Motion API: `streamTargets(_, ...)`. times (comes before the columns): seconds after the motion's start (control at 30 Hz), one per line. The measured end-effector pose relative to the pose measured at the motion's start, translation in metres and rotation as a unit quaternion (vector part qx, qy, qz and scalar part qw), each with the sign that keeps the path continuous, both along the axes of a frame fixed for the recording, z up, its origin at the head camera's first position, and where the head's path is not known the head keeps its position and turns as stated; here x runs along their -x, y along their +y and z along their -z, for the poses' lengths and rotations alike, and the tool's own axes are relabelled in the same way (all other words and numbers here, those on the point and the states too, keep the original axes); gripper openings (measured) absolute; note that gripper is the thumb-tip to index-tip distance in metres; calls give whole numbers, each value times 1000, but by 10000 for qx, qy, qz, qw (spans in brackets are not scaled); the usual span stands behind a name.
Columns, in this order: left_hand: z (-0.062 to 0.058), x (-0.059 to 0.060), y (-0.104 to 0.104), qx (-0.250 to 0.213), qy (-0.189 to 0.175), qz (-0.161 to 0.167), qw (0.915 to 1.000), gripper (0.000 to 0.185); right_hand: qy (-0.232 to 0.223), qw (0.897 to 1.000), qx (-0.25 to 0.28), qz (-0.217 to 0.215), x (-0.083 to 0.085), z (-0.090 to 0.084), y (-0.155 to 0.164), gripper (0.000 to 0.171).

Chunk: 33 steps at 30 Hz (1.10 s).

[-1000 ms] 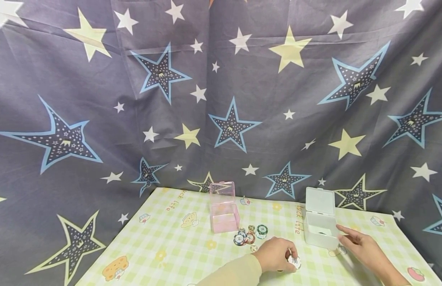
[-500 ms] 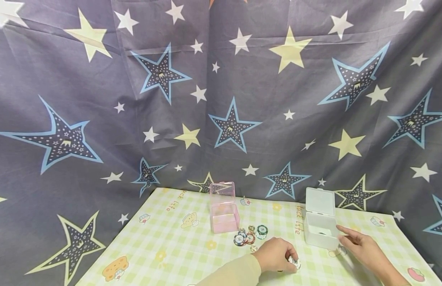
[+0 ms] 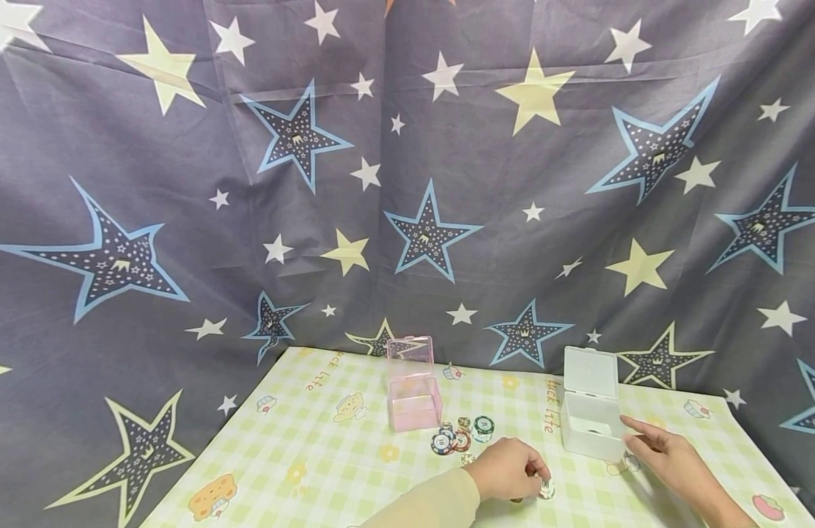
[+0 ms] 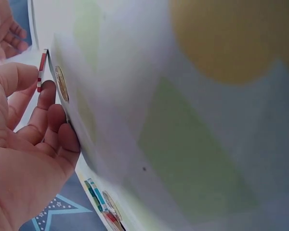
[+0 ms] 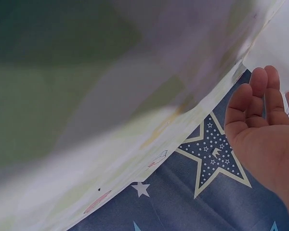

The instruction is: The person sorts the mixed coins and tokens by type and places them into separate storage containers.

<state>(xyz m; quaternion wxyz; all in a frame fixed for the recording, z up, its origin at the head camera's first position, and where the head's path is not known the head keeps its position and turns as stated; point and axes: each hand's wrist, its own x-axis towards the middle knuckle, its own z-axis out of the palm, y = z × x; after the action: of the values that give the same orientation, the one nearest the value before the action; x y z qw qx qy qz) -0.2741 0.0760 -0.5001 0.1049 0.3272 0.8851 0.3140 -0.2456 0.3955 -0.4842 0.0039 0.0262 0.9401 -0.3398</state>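
Observation:
My left hand point(image 3: 509, 469) is low over the table, right of the loose chips, with its thumb and finger pinching a poker chip point(image 3: 547, 488). Edge-on in the left wrist view, that chip point(image 4: 42, 72) shows a red and white rim, close to the table surface. A gold coin point(image 4: 61, 83) lies beside the curled fingers. My right hand point(image 3: 668, 458) has its fingers extended, their tips at the right side of an open white box point(image 3: 592, 444). Something dark lies inside the box. In the right wrist view, the right hand point(image 5: 260, 113) holds nothing.
A pink see-through box point(image 3: 414, 414) stands open left of centre. Near it lie a blue chip point(image 3: 442, 441), a red chip point(image 3: 462, 440), a green chip stack point(image 3: 484, 427) and several gold pieces. A starred curtain point(image 3: 407, 183) hangs behind the checkered tablecloth point(image 3: 328, 455).
The chip in the left fingers has turned, and its white 100 face shows less clearly now. The right hand and both boxes have stayed in place.

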Motion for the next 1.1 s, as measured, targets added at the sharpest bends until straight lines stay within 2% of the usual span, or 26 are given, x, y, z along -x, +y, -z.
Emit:
streamTargets(0.43,0,-1,1,-105,-181,70,9998,21,46,10000,24,-13,-2,-1,-2,64)
streamTargets(0.6,-1,-1,1,-226,-373,57,9990,21,62,10000,29,-20,-2,-1,-1,63)
streamTargets(0.83,1,1,3,-227,-224,125,9994,22,46,10000,47,-14,-3,-1,-1,63)
streamTargets(0.93,-3,0,3,-251,-230,100,9994,22,49,10000,33,-24,-3,-1,-1,63)
streamTargets(1.1,-10,-1,4,-384,-481,-105,9980,22,3,10000,69,-49,-2,-2,-1,64)
